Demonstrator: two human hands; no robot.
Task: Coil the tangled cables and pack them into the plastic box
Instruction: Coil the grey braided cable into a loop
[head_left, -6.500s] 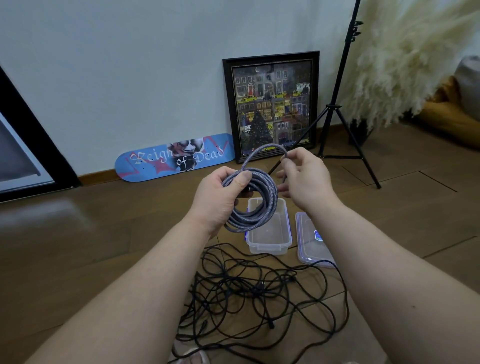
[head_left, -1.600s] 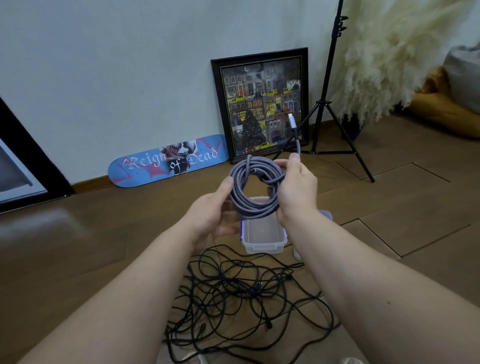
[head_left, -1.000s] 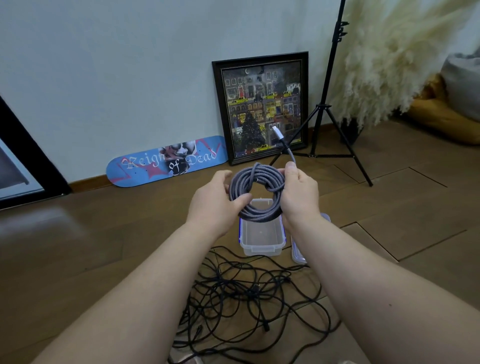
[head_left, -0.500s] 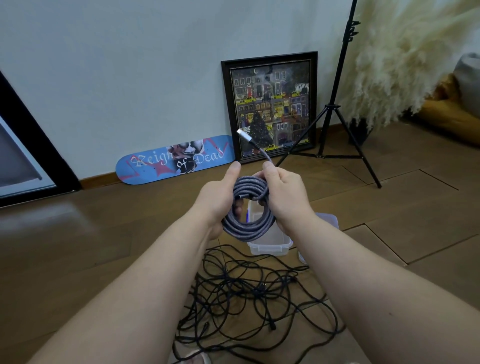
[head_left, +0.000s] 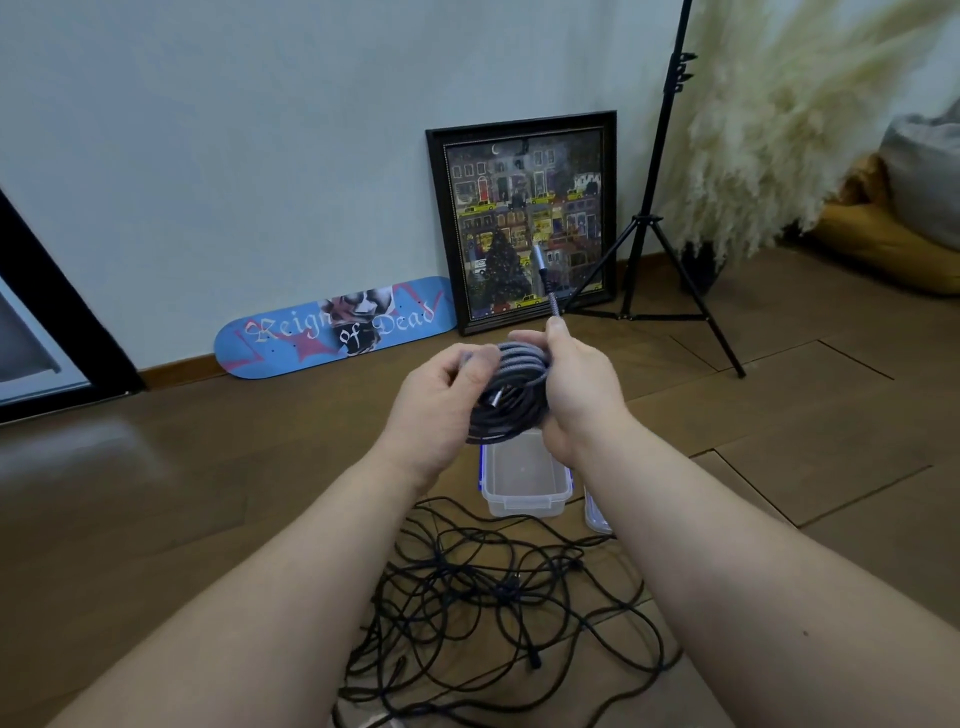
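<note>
A grey braided cable (head_left: 511, 395) is wound into a tight coil, held in the air between both hands. My left hand (head_left: 439, 405) grips its left side with curled fingers. My right hand (head_left: 579, 395) grips its right side, and the cable's free end with a silver plug (head_left: 540, 262) sticks up above my right fingers. Below the coil an open clear plastic box (head_left: 522, 491) with blue clips stands on the floor. Its lid (head_left: 595, 512) lies to the right, mostly hidden by my right forearm. A tangle of thin black cables (head_left: 493, 603) lies on the floor in front of the box.
A wooden floor (head_left: 208, 467) runs to a white wall. Against the wall lean a blue skateboard deck (head_left: 337, 325) and a framed picture (head_left: 524, 221). A black tripod (head_left: 660, 218) and pampas grass (head_left: 779, 114) stand at the right, with cushions (head_left: 904, 223) beyond.
The coil has been squeezed tighter between both hands and turned. The free plug end has swung from upper left to pointing up above my right hand.
</note>
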